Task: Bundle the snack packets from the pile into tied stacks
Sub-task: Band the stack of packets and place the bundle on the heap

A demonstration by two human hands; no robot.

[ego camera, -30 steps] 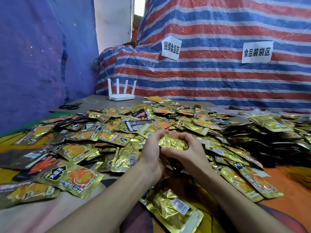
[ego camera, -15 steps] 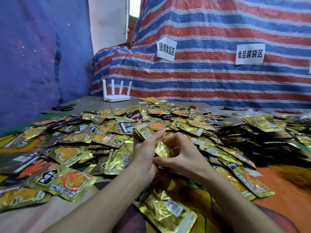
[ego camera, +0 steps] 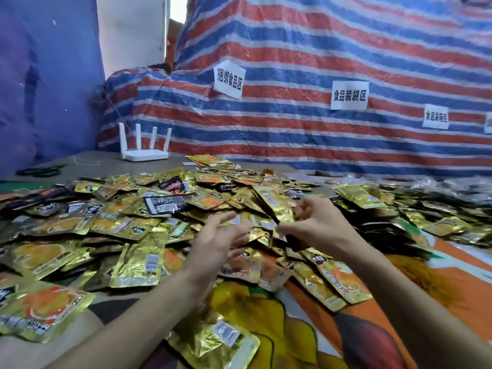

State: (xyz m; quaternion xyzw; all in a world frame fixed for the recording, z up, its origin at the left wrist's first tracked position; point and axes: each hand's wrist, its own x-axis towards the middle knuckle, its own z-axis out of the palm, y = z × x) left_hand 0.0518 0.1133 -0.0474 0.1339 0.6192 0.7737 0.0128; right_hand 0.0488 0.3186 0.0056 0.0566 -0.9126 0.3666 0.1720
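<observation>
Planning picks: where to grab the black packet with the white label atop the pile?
The black packet lies flat on top, long axis left-right. Pinch its near long edge from above-front; that edge looks uncovered. The left hand is free; the right hand holds a gold packet.

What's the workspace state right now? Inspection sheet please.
Surface: table bare grey at the back, printed cloth over the near part.
Job's things: pile of snack packets spread loose; no tied stack made out.
Clutter: scissors and white router on the grey part.
Grippers: right hand pinches a gold packet; left hand open beside it, blurred.
Cables: thin string near the router.
Surroundings: striped tarp with paper signs; blue sheet at left.
</observation>
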